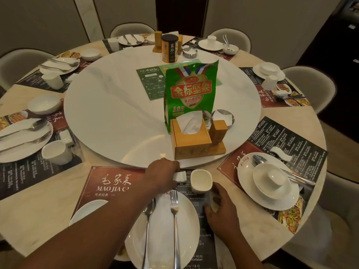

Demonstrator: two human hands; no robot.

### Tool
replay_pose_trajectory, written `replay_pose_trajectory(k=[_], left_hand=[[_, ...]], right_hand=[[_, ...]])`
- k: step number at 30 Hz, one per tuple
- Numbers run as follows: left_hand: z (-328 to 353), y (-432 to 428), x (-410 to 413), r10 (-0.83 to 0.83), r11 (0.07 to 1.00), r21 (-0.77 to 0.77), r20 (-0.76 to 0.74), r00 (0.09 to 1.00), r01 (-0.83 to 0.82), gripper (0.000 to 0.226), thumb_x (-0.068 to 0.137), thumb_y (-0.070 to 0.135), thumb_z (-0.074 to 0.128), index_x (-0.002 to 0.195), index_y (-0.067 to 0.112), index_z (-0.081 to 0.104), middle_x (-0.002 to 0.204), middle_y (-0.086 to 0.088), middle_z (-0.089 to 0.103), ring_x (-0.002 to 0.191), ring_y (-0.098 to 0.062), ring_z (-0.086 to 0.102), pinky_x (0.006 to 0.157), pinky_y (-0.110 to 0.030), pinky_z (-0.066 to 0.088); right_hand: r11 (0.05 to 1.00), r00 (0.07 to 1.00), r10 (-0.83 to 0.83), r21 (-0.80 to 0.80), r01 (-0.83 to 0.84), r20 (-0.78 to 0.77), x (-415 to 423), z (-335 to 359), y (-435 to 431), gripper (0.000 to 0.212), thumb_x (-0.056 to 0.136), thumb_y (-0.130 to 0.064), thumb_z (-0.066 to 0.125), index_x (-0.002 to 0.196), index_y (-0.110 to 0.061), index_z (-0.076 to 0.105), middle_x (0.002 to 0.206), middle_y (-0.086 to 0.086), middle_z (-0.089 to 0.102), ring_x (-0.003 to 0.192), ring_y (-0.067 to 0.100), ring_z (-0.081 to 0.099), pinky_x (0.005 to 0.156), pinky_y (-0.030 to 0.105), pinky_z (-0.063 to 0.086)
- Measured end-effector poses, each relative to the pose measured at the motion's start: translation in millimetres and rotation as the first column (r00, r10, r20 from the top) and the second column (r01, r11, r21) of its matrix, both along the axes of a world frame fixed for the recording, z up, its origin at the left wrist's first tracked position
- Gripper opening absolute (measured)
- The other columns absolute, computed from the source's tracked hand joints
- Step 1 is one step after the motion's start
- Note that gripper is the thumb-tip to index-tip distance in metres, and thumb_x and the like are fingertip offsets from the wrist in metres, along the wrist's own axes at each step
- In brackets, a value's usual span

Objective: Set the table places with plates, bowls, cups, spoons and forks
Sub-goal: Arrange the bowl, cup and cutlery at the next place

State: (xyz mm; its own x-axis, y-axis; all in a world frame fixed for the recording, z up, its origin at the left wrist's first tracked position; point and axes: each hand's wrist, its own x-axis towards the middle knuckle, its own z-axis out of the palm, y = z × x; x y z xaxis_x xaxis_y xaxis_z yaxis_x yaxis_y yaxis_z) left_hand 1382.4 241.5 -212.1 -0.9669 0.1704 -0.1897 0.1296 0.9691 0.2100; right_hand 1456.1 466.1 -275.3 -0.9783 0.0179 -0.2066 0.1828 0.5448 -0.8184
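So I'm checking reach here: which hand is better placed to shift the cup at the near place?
Likely the right hand: it lies right beside the cup, by its base. The left hand is busy pinching a small white rest.

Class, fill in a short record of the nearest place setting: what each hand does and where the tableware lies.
Left hand: grip pinches a small white ceramic rest
Right hand: beside the white ceramic cup; grip unclear
Round white plate: carries steel spoon and steel fork on a white napkin
Printed paper placemat: under plate and cup
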Motion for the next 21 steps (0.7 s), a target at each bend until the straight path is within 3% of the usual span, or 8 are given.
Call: replay_pose_trajectory(k=[3,9,21], left_hand=[[-2.9,3.0,0.7,-0.022,0.999,-0.033,-0.009,1.0,0.022,0.037,0.074,0.035,0.074,0.105,0.025,0.055,0.094,-0.004,0.066,0.085,-0.026,0.061,0.07,-0.034,0.048],[-6.3,5.6,1.0,-0.045,0.994,-0.099,-0.057,0.997,0.039,0.042,0.075,0.038,0.074,0.109,0.023,0.056,0.099,-0.006,0.061,0.091,-0.025,0.056,0.08,-0.036,0.045],[-6.5,8.5,7.6,0.035,0.999,-0.025,-0.071,0.997,-0.037,0.039,0.077,0.034,0.074,0.106,0.02,0.054,0.097,-0.007,0.059,0.089,-0.028,0.057,0.068,-0.033,0.042]], right_hand=[[1.0,1.0,-0.003,0.003,0.003,0.009,-0.6,1.3,-0.1,0.071,0.085,-0.018,0.073,0.145,-0.033,0.037,0.143,-0.014,0.048,0.115,0.002,0.047,0.097,0.021,0.041],[1.0,1.0,0.005,0.012,-0.005,0.017,-1.3,-0.4,1.4,0.073,0.084,-0.018,0.074,0.145,-0.033,0.036,0.143,-0.014,0.048,0.116,0.003,0.047,0.096,0.022,0.042],[1.0,0.999,0.007,0.004,-0.007,-0.051,-4.5,2.0,-0.6,0.073,0.079,-0.028,0.079,0.141,-0.036,0.041,0.139,-0.014,0.053,0.118,0.006,0.052,0.098,0.021,0.043]])
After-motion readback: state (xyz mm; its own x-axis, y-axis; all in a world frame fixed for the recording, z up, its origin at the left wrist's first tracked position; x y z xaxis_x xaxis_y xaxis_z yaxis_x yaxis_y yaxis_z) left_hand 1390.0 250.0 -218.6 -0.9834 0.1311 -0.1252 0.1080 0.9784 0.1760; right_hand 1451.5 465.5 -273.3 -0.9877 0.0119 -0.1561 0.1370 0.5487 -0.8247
